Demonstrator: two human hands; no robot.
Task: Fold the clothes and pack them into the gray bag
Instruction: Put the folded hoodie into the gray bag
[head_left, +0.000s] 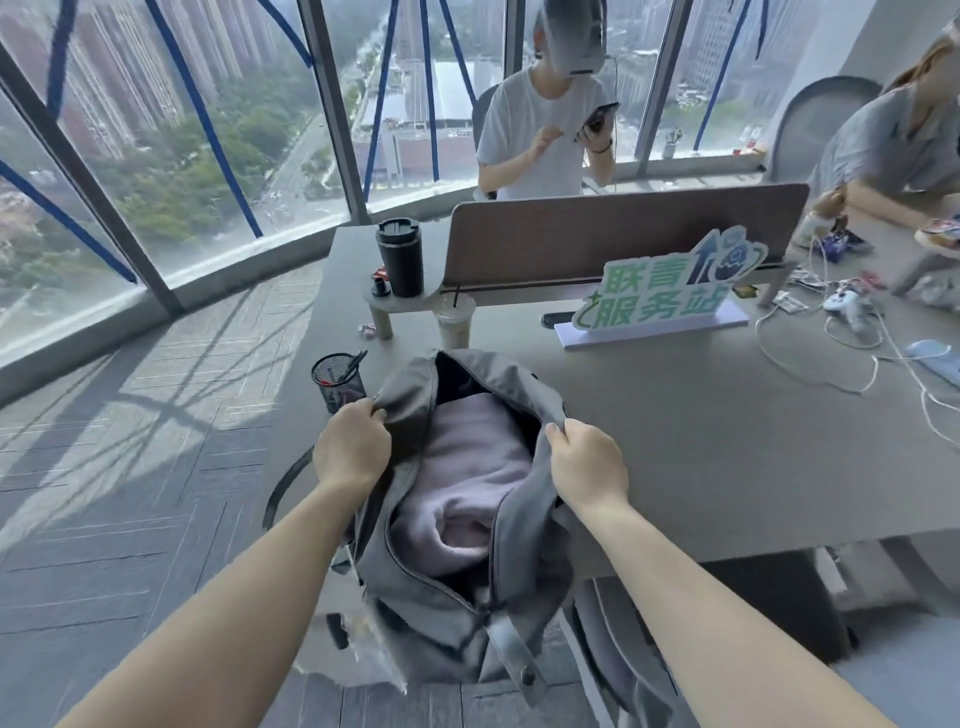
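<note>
Now both hands (350, 449) on gray bag (415, 587)

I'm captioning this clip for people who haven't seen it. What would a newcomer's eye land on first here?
First, the gray bag at the near edge of the table, held open by the left hand and right hand, one on each side of its opening. Inside lies a pale pink garment. Behind it, a green-lettered sign stands mid-table.

A high-rise office. Floor-to-ceiling windows (171, 135) at upper left overlook city towers. The shared surface (701, 431) carries a divider panel (623, 234), pen holder (338, 382), cables (831, 358) and a standing sign (670, 296).
</note>
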